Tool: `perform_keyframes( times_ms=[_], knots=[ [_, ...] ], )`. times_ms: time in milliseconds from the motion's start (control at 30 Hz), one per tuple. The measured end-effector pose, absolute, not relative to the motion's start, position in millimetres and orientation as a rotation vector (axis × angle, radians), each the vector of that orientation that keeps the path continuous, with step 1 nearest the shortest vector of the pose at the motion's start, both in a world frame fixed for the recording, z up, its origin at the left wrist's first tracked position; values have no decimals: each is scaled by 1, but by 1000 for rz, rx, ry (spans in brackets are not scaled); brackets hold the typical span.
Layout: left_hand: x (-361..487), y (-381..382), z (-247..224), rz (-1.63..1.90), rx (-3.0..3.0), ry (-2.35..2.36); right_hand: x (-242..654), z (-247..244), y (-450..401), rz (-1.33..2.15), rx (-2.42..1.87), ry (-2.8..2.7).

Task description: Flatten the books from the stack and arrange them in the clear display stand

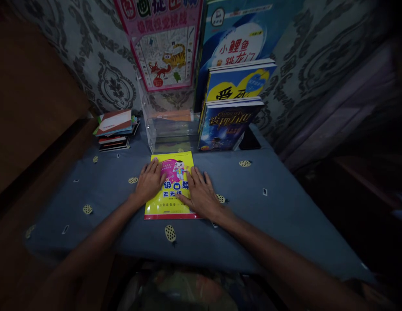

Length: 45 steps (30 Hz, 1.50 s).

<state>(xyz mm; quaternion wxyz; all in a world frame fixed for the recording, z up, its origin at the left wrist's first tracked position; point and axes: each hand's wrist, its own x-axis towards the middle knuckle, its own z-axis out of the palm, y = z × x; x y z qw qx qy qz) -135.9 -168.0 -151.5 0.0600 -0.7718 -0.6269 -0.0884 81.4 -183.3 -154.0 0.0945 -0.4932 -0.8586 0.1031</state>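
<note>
A yellow workbook (166,206) with a red bottom strip and a cartoon child on its cover lies flat on the table, near the middle. Over its left edge rests my left hand (149,180), palm down with the fingers stretched forward. My right hand (202,192) lies across the workbook's right edge, fingers spread. Both hands press on the cover without gripping it. Part of the cover's title is hidden under them. Right behind the workbook stands a clear acrylic book rack (170,142).
The rack's right side holds several upright books, including a dark blue book (226,125). A pink book (163,56) stands high at its left. A small pile of books (115,125) sits at the far left of the blue tablecloth (268,224). A dark flat object (250,140) lies right of the rack.
</note>
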Motion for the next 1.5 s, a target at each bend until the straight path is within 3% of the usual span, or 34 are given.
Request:
perform_keyframes(
  times_ms=[1000,1500],
  knots=[
    [-132,-299,-167,-161,-2499,-1722,83,-167,-183,170,-1442,-2533],
    [-114,-306,-164,-243,-2592,-1681,80,-160,-184,177,-1480,-2547]
  ],
)
